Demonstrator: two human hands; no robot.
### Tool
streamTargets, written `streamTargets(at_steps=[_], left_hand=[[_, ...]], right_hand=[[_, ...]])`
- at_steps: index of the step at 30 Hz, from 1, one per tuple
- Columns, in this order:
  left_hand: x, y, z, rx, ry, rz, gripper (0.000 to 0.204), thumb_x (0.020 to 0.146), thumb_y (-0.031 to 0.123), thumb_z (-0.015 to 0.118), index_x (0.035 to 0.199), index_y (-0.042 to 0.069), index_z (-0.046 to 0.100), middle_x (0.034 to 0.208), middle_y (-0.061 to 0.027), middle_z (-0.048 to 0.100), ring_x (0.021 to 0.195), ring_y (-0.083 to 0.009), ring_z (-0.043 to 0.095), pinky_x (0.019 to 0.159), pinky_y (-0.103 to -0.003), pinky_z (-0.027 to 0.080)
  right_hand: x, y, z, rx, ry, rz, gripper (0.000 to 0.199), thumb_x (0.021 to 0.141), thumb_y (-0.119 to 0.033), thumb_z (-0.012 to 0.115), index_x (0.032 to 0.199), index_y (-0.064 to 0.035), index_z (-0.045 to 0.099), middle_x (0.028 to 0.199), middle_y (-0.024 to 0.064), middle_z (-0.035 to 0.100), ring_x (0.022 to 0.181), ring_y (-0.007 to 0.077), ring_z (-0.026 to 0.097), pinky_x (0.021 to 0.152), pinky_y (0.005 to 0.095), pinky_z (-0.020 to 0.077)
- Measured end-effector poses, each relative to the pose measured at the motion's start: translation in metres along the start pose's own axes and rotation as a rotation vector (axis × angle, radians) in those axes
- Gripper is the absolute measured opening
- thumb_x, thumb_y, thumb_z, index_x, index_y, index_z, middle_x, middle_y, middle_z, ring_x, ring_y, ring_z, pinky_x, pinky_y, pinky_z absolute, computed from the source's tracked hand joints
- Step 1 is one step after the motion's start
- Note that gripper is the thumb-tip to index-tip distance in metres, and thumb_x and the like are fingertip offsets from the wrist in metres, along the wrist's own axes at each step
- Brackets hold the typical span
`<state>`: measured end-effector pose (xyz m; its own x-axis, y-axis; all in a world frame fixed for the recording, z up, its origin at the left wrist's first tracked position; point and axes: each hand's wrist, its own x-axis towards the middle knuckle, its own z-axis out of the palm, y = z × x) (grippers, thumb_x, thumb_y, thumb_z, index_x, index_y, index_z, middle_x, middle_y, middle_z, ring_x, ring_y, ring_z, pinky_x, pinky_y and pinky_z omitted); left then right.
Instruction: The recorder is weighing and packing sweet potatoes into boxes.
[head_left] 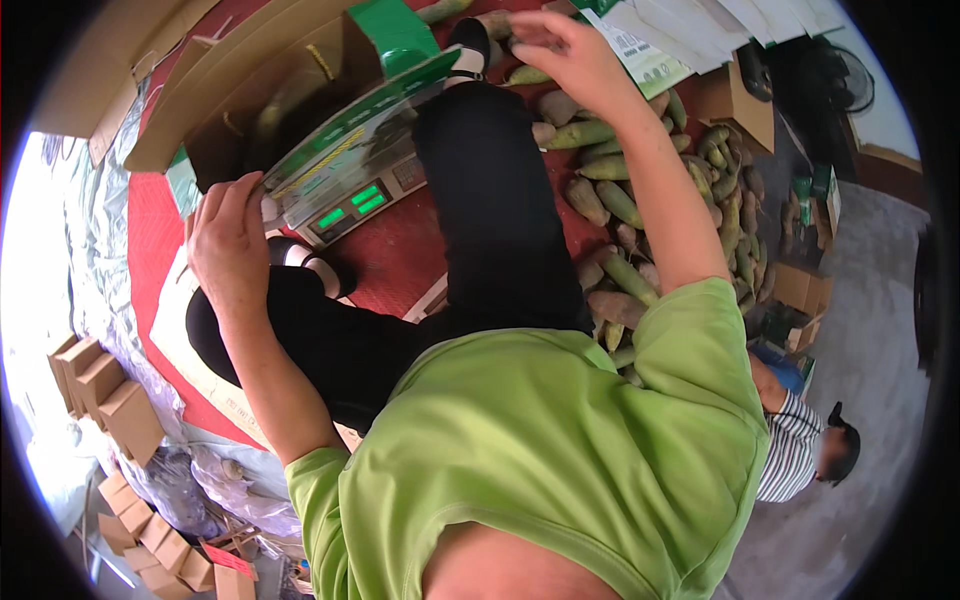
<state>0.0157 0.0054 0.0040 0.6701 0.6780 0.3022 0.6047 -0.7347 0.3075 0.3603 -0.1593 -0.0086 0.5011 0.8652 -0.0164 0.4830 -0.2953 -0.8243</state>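
My left hand (228, 240) has its fingers curled at the near left corner of an open green cardboard box (385, 105). The box rests on an electronic scale (345, 212) with a lit green display, and a few long vegetables lie dimly inside it. Out to the far right, my right hand (575, 60) hovers over the pile with fingers apart and slightly bent, nothing seen in them. Its fingertips are close to a radish (497, 24) by my shoe. Long green radishes (605, 168) with brownish skins lie heaped along my right side.
Flat white-and-green cartons (690, 35) are stacked at the far right. Brown boxes (130, 420) stand at the left on plastic sheeting. A person in a striped shirt (792, 445) is at the right, near an open carton (800, 292). Red matting (400, 270) lies under the scale.
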Motion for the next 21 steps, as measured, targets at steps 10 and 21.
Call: streamTargets(at_steps=[10, 21], left_hand=[[0.002, -0.006, 0.015, 0.030, 0.123, 0.075, 0.017, 0.087, 0.013, 0.065, 0.103, 0.012, 0.071, 0.090, -0.0036, 0.068, 0.089, -0.0216, 0.063, 0.087, -0.035, 0.044], [0.002, -0.008, 0.013, 0.080, 0.217, 0.106, 0.017, 0.090, 0.011, 0.062, 0.105, 0.009, 0.071, 0.094, -0.0053, 0.070, 0.086, -0.0220, 0.065, 0.081, -0.035, 0.048]], right_hand=[[-0.191, 0.231, -0.002, -0.538, 0.011, 0.452, 0.036, 0.077, -0.020, 0.071, 0.111, -0.0072, 0.066, 0.100, 0.0169, 0.069, 0.096, 0.0317, 0.066, 0.085, 0.0407, 0.0510], [-0.311, 0.276, 0.022, -0.859, -0.236, 1.019, 0.065, 0.082, -0.014, 0.062, 0.142, -0.0251, 0.038, 0.147, 0.0059, 0.038, 0.133, 0.0288, 0.040, 0.098, 0.0511, 0.0426]])
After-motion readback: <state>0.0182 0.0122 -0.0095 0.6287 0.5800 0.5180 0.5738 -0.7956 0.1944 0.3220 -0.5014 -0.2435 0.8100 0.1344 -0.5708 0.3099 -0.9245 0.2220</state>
